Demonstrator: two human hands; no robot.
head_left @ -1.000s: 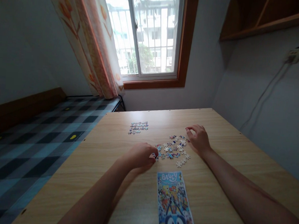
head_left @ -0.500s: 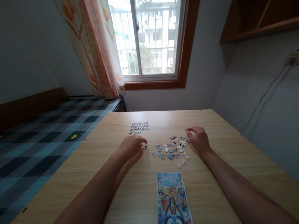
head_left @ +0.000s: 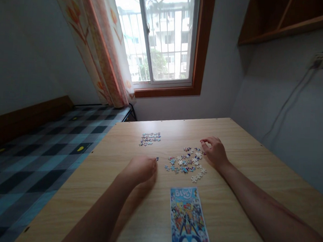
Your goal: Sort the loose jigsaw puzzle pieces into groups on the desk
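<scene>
My left hand [head_left: 142,168] is low over the wooden table, its fingers closed at a small dark-blue jigsaw puzzle piece [head_left: 157,159] that peeks out past the fingertips. To the right lies a loose spread of jigsaw pieces [head_left: 184,169], some coloured and some pale side up. Beside the spread's far right edge rests my right hand [head_left: 215,152], loosely curved, thumb and fingers a little apart, with no piece visible between them. Farther back on the left, several pieces are laid out in rows [head_left: 151,138].
A picture sheet [head_left: 188,219] with "Bluey" lettering lies at the table's near side. The wooden table [head_left: 234,227] stands beside a bed with a checked cover [head_left: 53,140]. Behind are a window [head_left: 169,37] and curtain [head_left: 100,40]; a shelf [head_left: 293,27] hangs at upper right.
My left hand has come down and nearer to me, its fingers closing at the dark-blue puzzle piece. The right hand has stayed in place.
</scene>
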